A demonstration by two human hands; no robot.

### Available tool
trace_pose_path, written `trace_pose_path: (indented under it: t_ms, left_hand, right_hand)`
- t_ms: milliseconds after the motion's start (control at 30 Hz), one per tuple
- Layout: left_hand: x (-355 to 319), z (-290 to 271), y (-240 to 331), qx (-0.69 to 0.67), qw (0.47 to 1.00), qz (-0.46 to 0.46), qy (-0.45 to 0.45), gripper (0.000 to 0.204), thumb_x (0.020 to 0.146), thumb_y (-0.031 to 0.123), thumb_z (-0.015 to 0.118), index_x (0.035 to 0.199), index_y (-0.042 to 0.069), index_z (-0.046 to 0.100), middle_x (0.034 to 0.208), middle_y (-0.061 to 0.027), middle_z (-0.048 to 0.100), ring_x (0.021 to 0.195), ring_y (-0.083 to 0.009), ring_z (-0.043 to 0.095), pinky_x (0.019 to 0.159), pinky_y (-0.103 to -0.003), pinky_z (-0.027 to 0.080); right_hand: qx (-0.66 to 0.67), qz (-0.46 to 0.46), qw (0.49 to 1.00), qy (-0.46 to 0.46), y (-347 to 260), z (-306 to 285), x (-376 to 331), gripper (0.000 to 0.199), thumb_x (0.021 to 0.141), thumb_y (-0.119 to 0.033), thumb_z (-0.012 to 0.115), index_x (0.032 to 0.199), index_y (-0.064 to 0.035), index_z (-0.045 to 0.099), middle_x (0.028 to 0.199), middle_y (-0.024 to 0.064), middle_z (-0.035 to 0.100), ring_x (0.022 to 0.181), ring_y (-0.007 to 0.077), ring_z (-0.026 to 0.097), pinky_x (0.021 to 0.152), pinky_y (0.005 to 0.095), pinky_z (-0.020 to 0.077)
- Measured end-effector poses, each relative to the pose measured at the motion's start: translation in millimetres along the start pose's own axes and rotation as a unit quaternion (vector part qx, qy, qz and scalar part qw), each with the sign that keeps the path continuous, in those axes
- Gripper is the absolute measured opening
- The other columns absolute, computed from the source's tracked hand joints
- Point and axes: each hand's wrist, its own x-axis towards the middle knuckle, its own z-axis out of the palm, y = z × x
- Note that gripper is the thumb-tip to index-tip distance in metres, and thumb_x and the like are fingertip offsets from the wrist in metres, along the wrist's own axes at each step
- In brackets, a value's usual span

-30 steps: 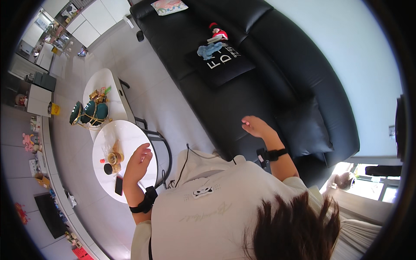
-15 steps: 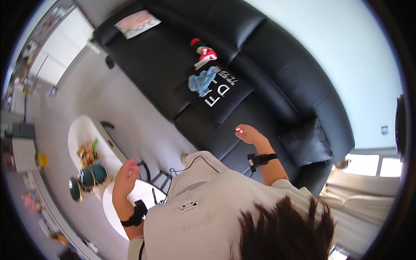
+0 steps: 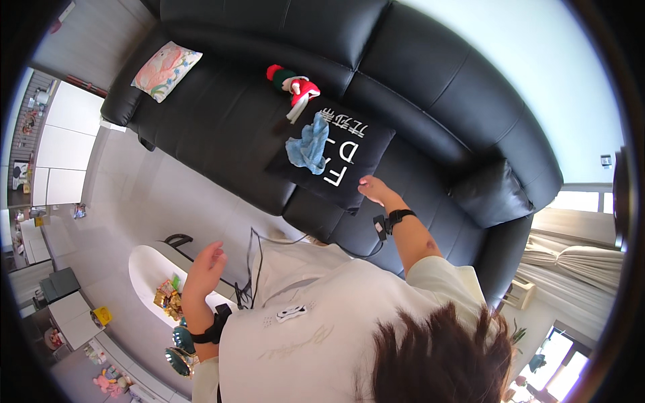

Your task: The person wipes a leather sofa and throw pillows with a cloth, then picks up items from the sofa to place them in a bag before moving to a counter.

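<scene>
My left hand (image 3: 205,267) is raised over the left side, beside the white oval table, with its fingers loosely bent and nothing in it. My right hand (image 3: 376,191) hovers by the near corner of a black cushion (image 3: 368,151) with white lettering. Its fingers are slightly curled and hold nothing that I can see; I cannot tell whether it touches the cushion. A crumpled light blue cloth (image 3: 309,144) lies on that cushion. Just beyond sits a soft doll (image 3: 295,87) in red and green. Both wrists wear black straps with small devices.
A long black leather sofa (image 3: 222,144) crosses the view, with a flowered pillow (image 3: 166,70) at its far left and a plain black cushion (image 3: 494,193) at right. The white table (image 3: 144,269) carries snack packets (image 3: 168,299). A black cable (image 3: 252,258) hangs at my waist.
My body has turned and moved toward the sofa, so the cushion is now nearer my right hand. The table has slid lower in view. Both hands remain empty.
</scene>
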Motion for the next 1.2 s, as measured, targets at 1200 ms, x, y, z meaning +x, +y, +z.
trace_pose_path:
  t_ms: [1200]
  left_hand:
    - [320,-160,206,-0.525,0.789,0.188,-0.257,0.039,0.094,0.023,0.046,0.129,0.007,0.038,0.112,-0.0051,0.054,0.102,-0.0175,0.055,0.087,-0.033,0.045]
  right_hand:
    - [0.398,-0.357,0.836,-0.125,-502,-94,26,0.035,0.096,-0.027,0.044,0.119,-0.0020,0.051,0.114,0.0047,0.056,0.107,0.0122,0.049,0.093,0.0285,0.0387]
